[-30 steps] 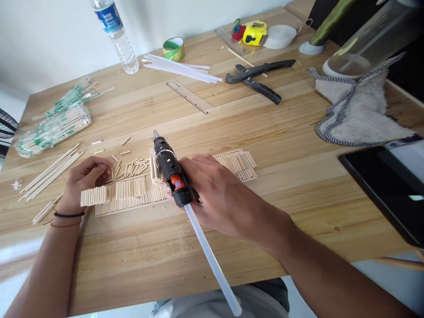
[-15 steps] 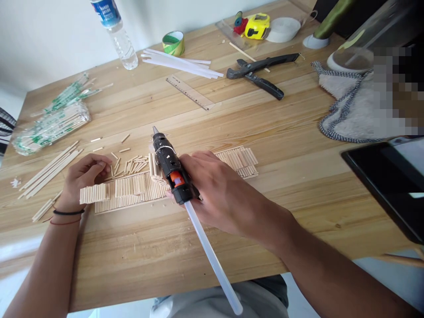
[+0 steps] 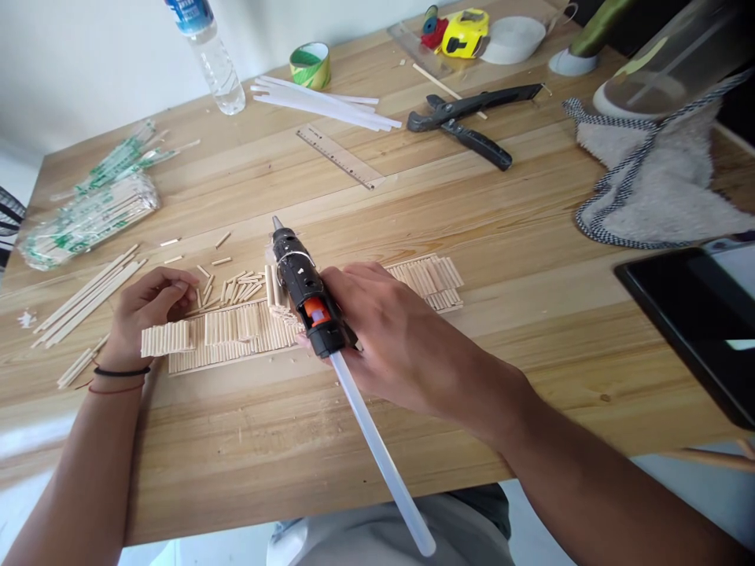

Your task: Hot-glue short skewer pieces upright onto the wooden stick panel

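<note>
My right hand [image 3: 386, 334] is wrapped around a black hot glue gun [image 3: 300, 275], its nozzle pointing away from me. A long translucent glue stick [image 3: 383, 456] juts out of its back end. Beneath the gun and hand lies a long strip of short wooden sticks [image 3: 277, 334] laid side by side, with raised stick panels on top; its middle is partly hidden. My left hand [image 3: 159, 299] rests at the strip's left end, thumb and fingers pinched beside loose cut stick pieces [image 3: 241, 289]. What the fingertips hold, if anything, cannot be made out. A small stick panel [image 3: 166, 339] sits by the left wrist.
Long sticks [image 3: 88, 295] and plastic-wrapped stick packs [image 3: 100, 212] lie left. Farther back are a water bottle [image 3: 215, 71], tape roll [image 3: 310, 65], white strips [image 3: 324, 104], ruler [image 3: 340, 157], black cutter [image 3: 465, 122] and yellow tape measure [image 3: 465, 34]. A cloth [image 3: 654, 181] and phone [image 3: 690, 330] lie right.
The head view has shifted slightly, so the table's far things sit a little higher and more to the right. Both hands and the glue gun stay nearly in place.
</note>
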The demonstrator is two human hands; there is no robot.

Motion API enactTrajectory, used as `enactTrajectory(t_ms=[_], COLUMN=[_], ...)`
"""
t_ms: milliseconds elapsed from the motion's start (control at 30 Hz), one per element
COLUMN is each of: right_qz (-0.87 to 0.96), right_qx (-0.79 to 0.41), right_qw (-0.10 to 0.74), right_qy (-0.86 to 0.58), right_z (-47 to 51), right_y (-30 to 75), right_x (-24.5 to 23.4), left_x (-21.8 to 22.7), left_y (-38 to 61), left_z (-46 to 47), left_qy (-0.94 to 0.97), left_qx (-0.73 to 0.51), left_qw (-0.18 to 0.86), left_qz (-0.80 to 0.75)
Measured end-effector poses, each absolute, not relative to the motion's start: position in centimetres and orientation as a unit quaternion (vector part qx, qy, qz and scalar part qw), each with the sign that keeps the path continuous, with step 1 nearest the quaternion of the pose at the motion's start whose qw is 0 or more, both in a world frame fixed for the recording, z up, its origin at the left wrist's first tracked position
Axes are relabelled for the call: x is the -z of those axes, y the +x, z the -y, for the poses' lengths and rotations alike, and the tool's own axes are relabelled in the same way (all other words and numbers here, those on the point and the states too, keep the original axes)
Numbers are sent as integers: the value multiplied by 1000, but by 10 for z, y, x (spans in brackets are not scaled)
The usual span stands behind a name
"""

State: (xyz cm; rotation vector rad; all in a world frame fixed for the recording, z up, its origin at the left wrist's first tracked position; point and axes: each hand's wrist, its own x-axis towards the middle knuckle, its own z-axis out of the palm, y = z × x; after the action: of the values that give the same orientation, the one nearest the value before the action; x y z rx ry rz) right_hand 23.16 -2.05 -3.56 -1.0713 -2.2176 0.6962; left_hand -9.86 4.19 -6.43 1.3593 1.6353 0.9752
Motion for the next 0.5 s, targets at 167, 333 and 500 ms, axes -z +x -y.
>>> enactTrajectory(t_ms=[167, 333, 500], right_qz=[829, 828, 828], right_qx=[-260, -261, -255], right_qw=[291, 286, 283], right_qy=[-400, -405, -411], right_z=[20, 21, 22], right_y=[231, 231, 232], right_x=[36, 37, 36], left_x=[63, 64, 64], left_y=[-96, -97, -96], left_z=[-42, -43, -42], left_qy=[537, 538, 547], left_qx=[-390, -390, -385], left_qw=[396, 395, 381], left_qz=[-635, -635, -638])
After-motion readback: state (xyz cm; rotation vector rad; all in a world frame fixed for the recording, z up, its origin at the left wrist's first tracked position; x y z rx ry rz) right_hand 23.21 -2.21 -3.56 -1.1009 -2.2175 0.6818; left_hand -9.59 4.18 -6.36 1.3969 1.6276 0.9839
